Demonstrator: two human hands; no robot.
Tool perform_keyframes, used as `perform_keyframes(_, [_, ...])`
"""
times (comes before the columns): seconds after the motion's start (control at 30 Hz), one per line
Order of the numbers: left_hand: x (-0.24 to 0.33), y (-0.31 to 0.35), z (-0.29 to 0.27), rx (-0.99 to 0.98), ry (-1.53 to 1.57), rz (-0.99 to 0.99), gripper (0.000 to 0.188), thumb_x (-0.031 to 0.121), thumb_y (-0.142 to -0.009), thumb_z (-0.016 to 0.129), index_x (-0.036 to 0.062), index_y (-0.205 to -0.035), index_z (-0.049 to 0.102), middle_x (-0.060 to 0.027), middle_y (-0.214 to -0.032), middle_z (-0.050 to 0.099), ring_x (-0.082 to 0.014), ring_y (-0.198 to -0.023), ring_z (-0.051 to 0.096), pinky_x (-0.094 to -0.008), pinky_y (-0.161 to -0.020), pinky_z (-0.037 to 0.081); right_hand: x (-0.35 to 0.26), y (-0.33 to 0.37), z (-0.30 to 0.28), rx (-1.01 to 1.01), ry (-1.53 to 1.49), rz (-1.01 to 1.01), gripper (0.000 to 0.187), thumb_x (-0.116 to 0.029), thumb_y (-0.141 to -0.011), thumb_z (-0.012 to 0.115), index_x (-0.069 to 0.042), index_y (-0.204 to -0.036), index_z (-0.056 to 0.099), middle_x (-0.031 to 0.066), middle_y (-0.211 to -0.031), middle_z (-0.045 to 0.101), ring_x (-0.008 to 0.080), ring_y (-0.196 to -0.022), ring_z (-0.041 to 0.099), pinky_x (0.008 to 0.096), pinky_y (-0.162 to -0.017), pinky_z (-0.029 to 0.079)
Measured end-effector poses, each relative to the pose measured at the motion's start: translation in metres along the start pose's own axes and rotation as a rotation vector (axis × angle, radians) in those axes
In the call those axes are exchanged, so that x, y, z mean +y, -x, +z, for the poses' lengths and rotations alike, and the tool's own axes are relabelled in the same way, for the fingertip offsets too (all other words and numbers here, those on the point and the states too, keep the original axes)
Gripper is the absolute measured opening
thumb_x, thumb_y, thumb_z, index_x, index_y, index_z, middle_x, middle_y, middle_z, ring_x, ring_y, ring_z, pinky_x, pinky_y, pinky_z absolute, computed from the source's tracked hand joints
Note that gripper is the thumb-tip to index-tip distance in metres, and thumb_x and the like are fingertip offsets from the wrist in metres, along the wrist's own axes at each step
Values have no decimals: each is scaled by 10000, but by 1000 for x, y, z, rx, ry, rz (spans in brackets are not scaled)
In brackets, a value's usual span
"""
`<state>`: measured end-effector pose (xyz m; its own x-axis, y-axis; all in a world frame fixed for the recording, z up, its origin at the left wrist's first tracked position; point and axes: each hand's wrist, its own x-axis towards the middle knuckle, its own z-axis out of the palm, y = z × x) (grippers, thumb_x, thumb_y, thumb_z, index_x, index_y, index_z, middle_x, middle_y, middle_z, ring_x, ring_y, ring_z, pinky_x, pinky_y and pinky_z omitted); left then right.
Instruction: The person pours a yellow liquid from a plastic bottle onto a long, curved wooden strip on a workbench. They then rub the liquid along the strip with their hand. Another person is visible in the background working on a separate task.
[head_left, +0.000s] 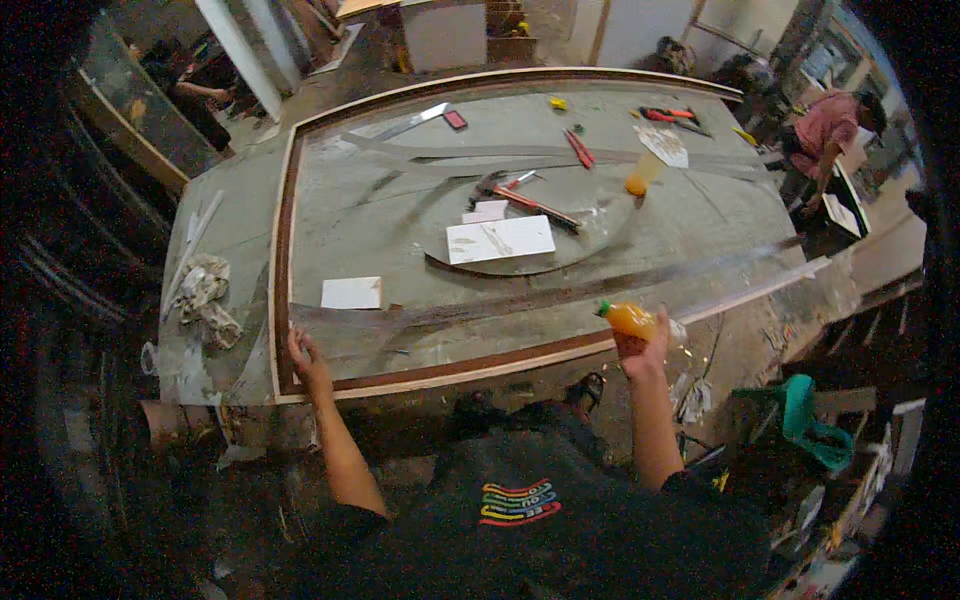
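My right hand is closed round a clear bottle of orange liquid with a green cap. The bottle lies tilted in the hand, its cap toward the left, above the near rail of a large wooden frame. At the frame's near left corner, my left hand rests with its fingers apart and nothing in them. Pale strips edge the brown inner side of this frame, which lies on a wide grey-green table. Nearest to my left hand on the tabletop is a white rectangular piece.
Mid-table lie a hammer and a white board. Farther back are red-handled pliers, a handsaw and an orange-tipped container. A crumpled cloth sits at left. Another person bends at the far right.
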<state>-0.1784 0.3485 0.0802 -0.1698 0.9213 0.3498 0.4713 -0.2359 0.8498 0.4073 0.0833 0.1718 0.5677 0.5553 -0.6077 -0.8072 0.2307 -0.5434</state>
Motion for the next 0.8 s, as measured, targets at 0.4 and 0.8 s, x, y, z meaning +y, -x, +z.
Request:
perform_keyframes(0.4, [139,55,86,75,-425,353,593,420,-850,784,20,-1243,590,-175,-1135,653,-388,-1063,604,-469,-947,452,-86,-17,-107,243,-282,-3,508,-577,-914,573,-121,-1114,671,112,-928,727,278,-781,708,407,-691,612])
perform_keyframes(0.8, [286,159,328,-1017,-414,477,889,259,-788,832,184,-1553,384,-116,-1396,581,-341,-1315,517,-509,-1124,372,-165,-31,-170,136,-250,-64,549,-608,-899,621,-106,-1113,673,97,-936,721,263,-771,710,364,-657,598])
